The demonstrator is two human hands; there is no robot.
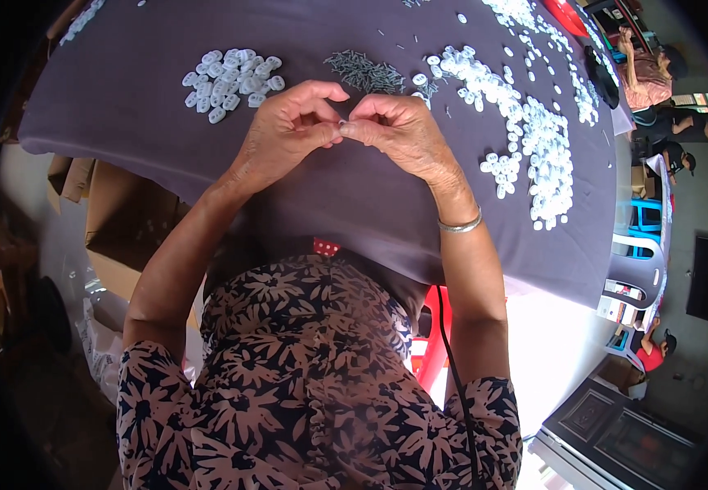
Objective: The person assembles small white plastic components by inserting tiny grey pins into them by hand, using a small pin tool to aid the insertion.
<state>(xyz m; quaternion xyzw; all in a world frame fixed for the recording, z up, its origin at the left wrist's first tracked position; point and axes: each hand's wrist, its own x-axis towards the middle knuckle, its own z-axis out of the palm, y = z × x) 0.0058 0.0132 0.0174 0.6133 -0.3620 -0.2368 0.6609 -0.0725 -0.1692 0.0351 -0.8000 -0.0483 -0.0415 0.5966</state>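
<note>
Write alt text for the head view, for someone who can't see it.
A person's left hand and right hand pinch a tiny, unclear item over a dark tablecloth. Beyond, a heap of small grey parts lies with white pieces on both sides, more at right.

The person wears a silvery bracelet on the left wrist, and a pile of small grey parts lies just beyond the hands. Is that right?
Not quite: the head view shows the bracelet on the right wrist, not the left. The grey parts do lie just beyond the left hand and right hand.
</note>
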